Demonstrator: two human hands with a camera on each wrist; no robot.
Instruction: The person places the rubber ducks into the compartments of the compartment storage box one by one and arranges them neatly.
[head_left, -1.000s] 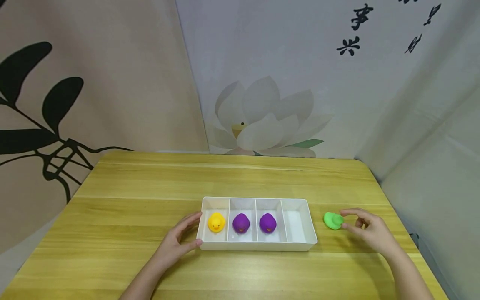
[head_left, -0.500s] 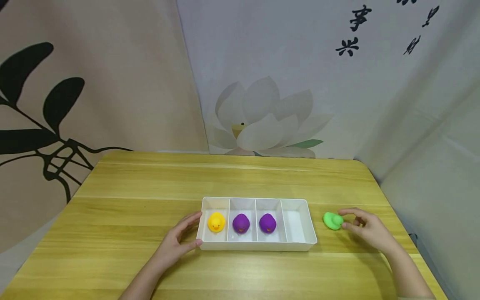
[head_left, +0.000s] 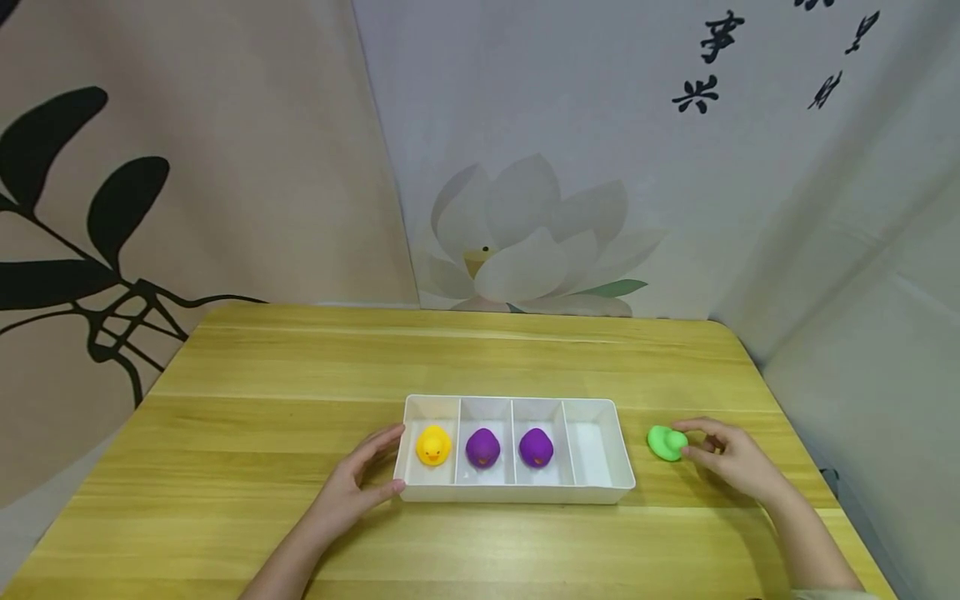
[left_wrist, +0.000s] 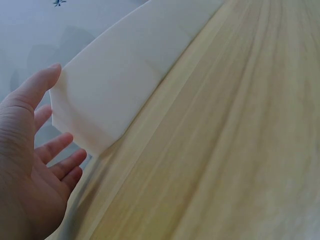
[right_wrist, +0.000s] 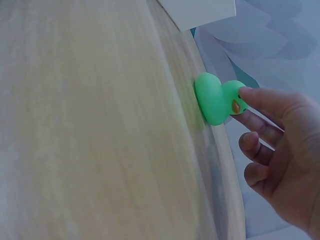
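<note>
A white tray [head_left: 517, 494] with a row of compartments sits on the table. From the left, a yellow rubber duck [head_left: 433, 446], a purple rubber duck [head_left: 482, 448] and another purple duck [head_left: 536, 448] occupy one compartment each; the rightmost compartment is bare. My left hand [head_left: 354, 477] rests at the tray's left end, thumb by the front corner, fingers spread and relaxed. In the left wrist view the thumb tip meets the tray's edge. To the tray's right, a green rubber duck [head_left: 663, 442] is on the table. My right hand [head_left: 735, 458] pinches its head between thumb and index finger.
The wooden table [head_left: 300, 358] extends around the tray. Behind it hangs a printed cloth backdrop [head_left: 540, 108] with a lotus and characters, and another cloth [head_left: 870, 275] drapes along the right side.
My right thumb and index finger have moved slightly left, further over the green duck's head. The left hand, the tray and the ducks in it stay put.
</note>
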